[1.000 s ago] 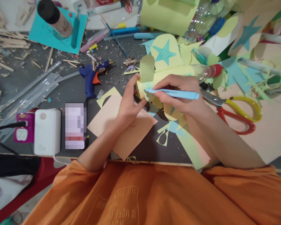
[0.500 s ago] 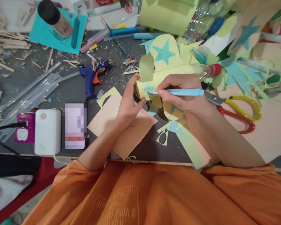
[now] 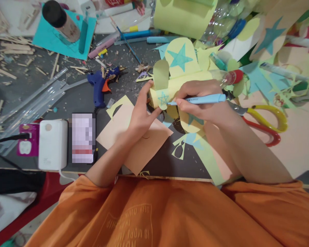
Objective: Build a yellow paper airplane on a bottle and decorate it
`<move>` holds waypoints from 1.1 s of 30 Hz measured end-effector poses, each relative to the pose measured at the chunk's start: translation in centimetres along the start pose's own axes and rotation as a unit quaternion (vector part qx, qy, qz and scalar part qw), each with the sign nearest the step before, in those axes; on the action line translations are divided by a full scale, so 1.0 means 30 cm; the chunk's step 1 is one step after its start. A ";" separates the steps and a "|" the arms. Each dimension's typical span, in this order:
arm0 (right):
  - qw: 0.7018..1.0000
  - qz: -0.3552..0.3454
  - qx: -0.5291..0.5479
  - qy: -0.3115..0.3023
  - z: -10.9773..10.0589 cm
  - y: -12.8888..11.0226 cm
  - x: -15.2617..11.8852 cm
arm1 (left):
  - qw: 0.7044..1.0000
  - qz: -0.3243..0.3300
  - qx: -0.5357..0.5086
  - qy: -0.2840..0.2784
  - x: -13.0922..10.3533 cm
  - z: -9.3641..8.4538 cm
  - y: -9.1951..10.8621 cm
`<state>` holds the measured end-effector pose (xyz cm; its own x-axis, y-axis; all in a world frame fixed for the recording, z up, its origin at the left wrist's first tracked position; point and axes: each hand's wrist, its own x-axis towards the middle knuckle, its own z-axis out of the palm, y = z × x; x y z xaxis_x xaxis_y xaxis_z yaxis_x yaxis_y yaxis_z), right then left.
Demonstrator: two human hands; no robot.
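My left hand (image 3: 142,115) grips the left end of a bottle wrapped in yellow paper (image 3: 176,85), thumb below and fingers above. A light blue marker (image 3: 206,99) is pinched in my right hand (image 3: 199,99), its tip at the right edge of a small blue star outline (image 3: 163,98) on the wrapped paper. Rounded paper flaps stand out from the bottle, and the upper one carries a filled blue star (image 3: 180,58). The bottle's red cap (image 3: 235,77) points right. Part of the wrap is hidden behind my right hand.
Scissors with yellow and red handles (image 3: 269,118) lie right of my right hand. A blue glue gun (image 3: 99,85), a phone (image 3: 82,138) and a white power bank (image 3: 53,144) are at the left. Peach paper (image 3: 136,147) lies under my left wrist. Markers and scraps lie behind.
The marker tip has moved slightly right and off the middle of the small star, with my right hand shifting a little. My left hand keeps its hold.
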<state>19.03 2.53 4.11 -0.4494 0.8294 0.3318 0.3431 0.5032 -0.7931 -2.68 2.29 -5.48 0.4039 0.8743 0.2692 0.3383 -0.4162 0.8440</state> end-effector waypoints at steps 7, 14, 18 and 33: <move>0.986 0.068 0.136 0.062 -0.009 0.017 0.001 | 1.000 -0.008 0.000 0.004 0.000 0.002 -0.010; 0.973 0.101 0.186 0.089 -0.020 -0.036 0.016 | 1.000 -0.016 -0.027 0.000 -0.003 0.001 0.040; 0.973 0.135 0.163 0.089 -0.014 -0.035 0.017 | 0.999 -0.023 -0.024 0.000 -0.009 0.008 0.053; 0.983 0.116 0.099 0.100 0.008 -0.022 0.005 | 0.999 -0.020 -0.027 0.004 -0.010 0.011 0.046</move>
<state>18.54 2.26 4.57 -0.2009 0.9572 0.2081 0.2409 0.2542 -0.9367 -2.06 1.36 -4.54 0.3843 0.8921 0.2376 0.3080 -0.3665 0.8780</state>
